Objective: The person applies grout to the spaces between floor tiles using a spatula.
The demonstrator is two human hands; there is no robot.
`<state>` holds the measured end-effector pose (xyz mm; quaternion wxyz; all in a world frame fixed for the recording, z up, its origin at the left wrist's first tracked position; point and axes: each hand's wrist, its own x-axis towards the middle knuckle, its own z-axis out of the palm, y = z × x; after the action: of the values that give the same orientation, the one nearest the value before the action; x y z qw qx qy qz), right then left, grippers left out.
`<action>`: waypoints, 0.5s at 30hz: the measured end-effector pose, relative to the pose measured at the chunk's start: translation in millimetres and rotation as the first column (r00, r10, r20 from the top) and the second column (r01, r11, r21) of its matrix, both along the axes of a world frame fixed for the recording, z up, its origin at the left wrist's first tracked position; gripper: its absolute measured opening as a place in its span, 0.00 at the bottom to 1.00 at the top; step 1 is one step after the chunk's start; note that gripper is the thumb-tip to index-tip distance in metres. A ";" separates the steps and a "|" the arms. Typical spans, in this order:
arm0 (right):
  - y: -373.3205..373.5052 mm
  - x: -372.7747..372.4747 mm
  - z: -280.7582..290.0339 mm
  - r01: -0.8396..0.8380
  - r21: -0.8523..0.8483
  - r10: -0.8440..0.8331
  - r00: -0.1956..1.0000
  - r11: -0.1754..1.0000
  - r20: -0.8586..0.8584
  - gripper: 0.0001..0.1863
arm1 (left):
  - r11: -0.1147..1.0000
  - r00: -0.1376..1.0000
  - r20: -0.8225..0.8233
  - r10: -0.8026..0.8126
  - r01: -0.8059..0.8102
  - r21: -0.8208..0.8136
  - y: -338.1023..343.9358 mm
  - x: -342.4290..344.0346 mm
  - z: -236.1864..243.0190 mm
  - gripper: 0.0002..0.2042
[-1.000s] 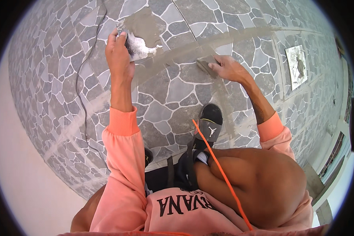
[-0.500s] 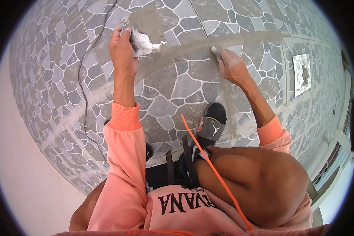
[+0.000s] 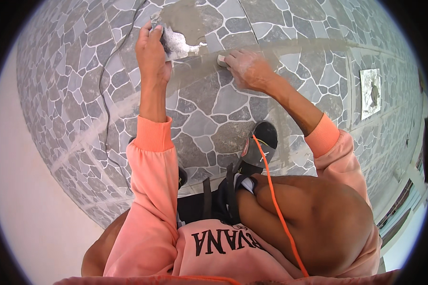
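Note:
My left hand (image 3: 152,52) is closed on the near left edge of a flat, shiny sheet (image 3: 178,43). Wet grey paste (image 3: 183,19) appears to be heaped on its far part. To the right, my right hand (image 3: 249,69) grips a small, pale, flat-ended scraper (image 3: 221,60), mostly covered by the fingers. It is held low over a broad grey smeared band (image 3: 195,71), which runs across the stone-patterned tile floor (image 3: 199,121). Whether the scraper touches the floor I cannot tell.
A second pale sheet (image 3: 365,102) with a grey dab lies to the right. A dark cable (image 3: 102,90) curves along the left, near a white wall (image 3: 28,161). My dark shoe (image 3: 264,137) stands below the right hand, with an orange cord (image 3: 277,204) hanging above it.
My right hand has swept left along the grey band with the scraper, closer to the sheet. My left hand keeps its hold on the sheet. The whole view has shifted slightly.

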<state>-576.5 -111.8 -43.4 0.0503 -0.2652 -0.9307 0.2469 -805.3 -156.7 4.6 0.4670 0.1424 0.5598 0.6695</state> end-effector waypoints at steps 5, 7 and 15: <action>-20.3 9.9 8.6 -0.395 -0.077 0.402 0.905 0.915 0.136 0.10 | 1.000 1.000 -0.012 0.029 -0.029 -0.002 -5.6 -3.4 2.5 0.16; -8.4 24.5 15.0 -0.393 -0.239 0.440 0.878 0.888 0.191 0.11 | 1.000 0.999 -0.033 0.018 -0.018 0.011 -7.6 -7.7 3.0 0.19; 51.1 120.5 58.1 0.393 -0.590 -0.241 0.915 0.705 0.322 0.19 | 0.999 1.000 -0.002 -0.019 0.019 -0.039 -9.7 3.9 -6.8 0.19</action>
<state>-456.0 -60.7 14.7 -0.1057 -0.4487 -0.7282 0.5071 -801.3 -166.4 -2.2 0.4754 0.1395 0.5718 0.6538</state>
